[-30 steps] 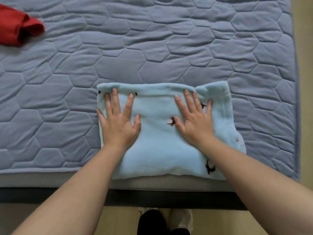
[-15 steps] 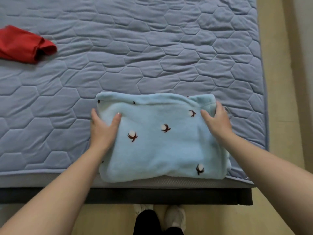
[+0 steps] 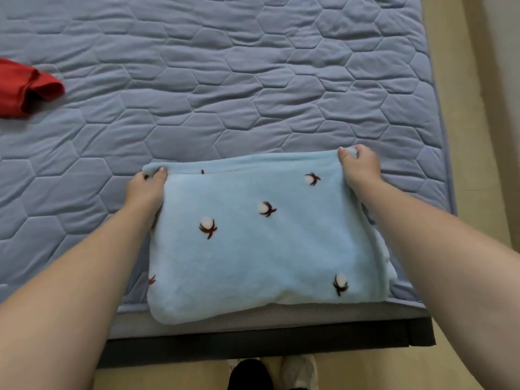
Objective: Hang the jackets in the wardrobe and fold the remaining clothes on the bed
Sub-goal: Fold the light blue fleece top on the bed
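both hands have slid from the sides of the fleece (image 3: 267, 249) up to its far corners since half a second ago; a second ago they lay flat on top of it. left hand (image 3: 146, 190) now pinches the 10 o'clock corner, thumb on top of the upper layer and fingers tucked beneath, out of sight. right hand (image 3: 360, 167) grasps the 2 o'clock corner, thumb over the folded edge and fingers curled round the bunched tip. the fleece — pale blue with small white-and-brown cotton bolls — lies folded into a rough rectangle at 6 o'clock on the bed (image 3: 253, 80), its near edge hanging slightly over the bed's near edge. along its far edge a lower layer shows just beyond the top one. the bed's top is grey-blue, quilted in hexagons. a red cloth (image 3: 25, 91) lies crumpled at 9 o'clock on the bed, well apart from the fleece and cut by the frame edge. at 6 o'clock below the bed, a pale shoe (image 3: 299, 371) stands on the tan floor (image 3: 464, 108).
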`<state>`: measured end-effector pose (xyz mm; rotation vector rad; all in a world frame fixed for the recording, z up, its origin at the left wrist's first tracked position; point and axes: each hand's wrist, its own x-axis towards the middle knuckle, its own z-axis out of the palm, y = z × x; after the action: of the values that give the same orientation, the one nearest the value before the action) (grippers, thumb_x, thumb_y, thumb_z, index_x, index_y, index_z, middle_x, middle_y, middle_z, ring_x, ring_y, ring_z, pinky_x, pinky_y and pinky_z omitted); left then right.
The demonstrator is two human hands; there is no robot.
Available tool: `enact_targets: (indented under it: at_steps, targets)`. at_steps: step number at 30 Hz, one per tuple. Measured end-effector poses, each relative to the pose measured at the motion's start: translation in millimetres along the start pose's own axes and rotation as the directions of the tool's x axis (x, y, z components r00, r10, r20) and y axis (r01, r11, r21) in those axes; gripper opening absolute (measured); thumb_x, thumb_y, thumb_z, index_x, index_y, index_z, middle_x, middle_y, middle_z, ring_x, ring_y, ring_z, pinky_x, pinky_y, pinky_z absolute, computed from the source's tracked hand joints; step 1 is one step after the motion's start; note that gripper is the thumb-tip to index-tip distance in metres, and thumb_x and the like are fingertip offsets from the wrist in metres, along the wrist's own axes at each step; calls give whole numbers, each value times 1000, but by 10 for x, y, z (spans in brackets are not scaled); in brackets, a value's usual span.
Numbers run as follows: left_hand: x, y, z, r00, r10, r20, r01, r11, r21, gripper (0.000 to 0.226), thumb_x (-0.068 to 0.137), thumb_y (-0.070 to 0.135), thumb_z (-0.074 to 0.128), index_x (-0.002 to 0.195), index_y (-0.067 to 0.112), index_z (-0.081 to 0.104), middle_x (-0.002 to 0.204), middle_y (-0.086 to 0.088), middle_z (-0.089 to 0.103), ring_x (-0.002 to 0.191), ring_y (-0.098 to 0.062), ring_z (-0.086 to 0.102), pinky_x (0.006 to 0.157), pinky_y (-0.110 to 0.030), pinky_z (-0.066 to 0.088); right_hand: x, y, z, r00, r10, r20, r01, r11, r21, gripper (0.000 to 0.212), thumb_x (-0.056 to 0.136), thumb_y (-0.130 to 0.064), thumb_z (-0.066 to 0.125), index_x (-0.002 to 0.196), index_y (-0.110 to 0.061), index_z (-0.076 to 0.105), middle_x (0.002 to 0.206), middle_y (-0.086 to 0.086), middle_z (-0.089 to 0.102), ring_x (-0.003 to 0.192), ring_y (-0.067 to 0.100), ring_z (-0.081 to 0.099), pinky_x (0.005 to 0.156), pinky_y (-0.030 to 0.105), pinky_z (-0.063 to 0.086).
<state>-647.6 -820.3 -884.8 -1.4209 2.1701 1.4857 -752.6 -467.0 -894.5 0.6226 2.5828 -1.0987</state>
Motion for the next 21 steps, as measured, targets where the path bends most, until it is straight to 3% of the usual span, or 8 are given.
enact_targets:
  at_steps: [4,7,10,12,14,16,18,21]
  targets:
    - [-237,-7,-101,1000,-8,-19,8,1000,-14,64,80,54,64,125,11,46,115,-5,59,96,-19,60,82,-36,50,-263,135,-69,991,133,16,-134,989,66,46,92,-50,50,120,-14,50,106,-3,52,95,14,48,80,24,33]
    - [-658,-217,-232,976,-159,149,177,977,-120,75,74,60,67,130,14,43,113,-5,62,95,-22,63,78,-38,51,-572,355,-269,937,231,262,-261,961,86,55,87,-59,52,113,-11,56,110,-1,62,94,16,60,81,29,45]
    - [-1023,-472,-373,866,-256,430,339,932,-126,75,68,62,63,132,25,48,112,-2,69,96,-22,68,73,-36,56,-880,527,-514,735,307,604,-388,921,5,59,76,-64,58,116,-22,60,104,-1,72,90,19,70,75,31,55]
    - [-1106,-518,-451,818,-251,518,345,934,-94,67,69,58,62,129,30,51,106,4,72,92,-15,70,66,-29,55,-1006,585,-613,629,306,715,-440,898,3,53,74,-56,64,119,-29,57,100,-6,74,89,15,71,67,25,56]
    - [-1110,-451,-495,787,-269,556,342,939,-30,62,68,54,67,123,27,56,103,2,73,89,-15,71,65,-29,54,-1086,558,-660,561,292,775,-494,869,30,49,76,-47,69,120,-31,55,105,-4,73,94,18,70,71,29,55]
    - [-1138,-304,-499,807,-274,523,308,951,24,46,69,46,73,108,22,64,101,-3,73,83,-17,71,63,-27,52,-1165,413,-677,586,234,776,-496,861,115,45,80,-35,71,122,-28,56,109,-1,71,97,20,69,73,31,55]
    - [-1248,-90,-448,880,-230,415,253,967,0,31,70,35,79,94,20,66,102,-6,72,80,-15,69,64,-25,51,-1322,157,-661,717,168,677,-405,891,208,43,82,-21,70,123,-20,57,110,3,71,94,21,70,70,29,55]
    - [-1630,348,-419,965,-77,252,74,997,24,61,50,45,76,104,18,64,102,-1,70,90,-17,66,77,-31,53,-1714,-330,-676,865,66,498,-183,964,191,49,75,-23,69,123,-20,55,110,-3,67,94,14,66,73,30,53]
